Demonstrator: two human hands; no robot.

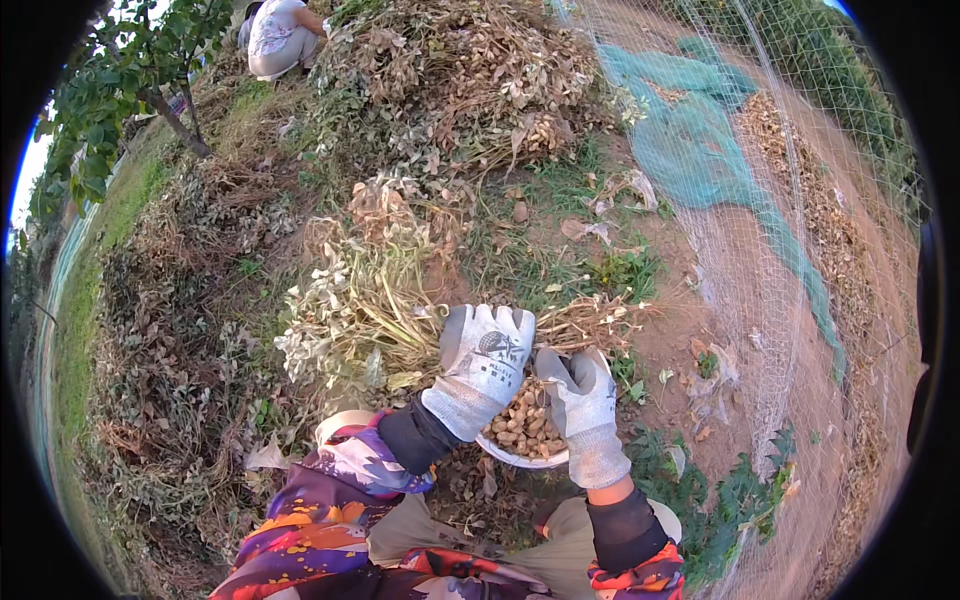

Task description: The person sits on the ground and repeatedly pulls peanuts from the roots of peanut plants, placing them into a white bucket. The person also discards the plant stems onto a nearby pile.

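1 gloved left hand clasps dry stems; right hand, near peanuts: hold unclear.

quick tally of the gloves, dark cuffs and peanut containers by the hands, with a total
Gloves: 2 (left glove, right glove)
Dark cuffs: 2 (left cuff, right cuff)
Containers: 1 (white-rimmed container, holding peanuts)
Total: 5
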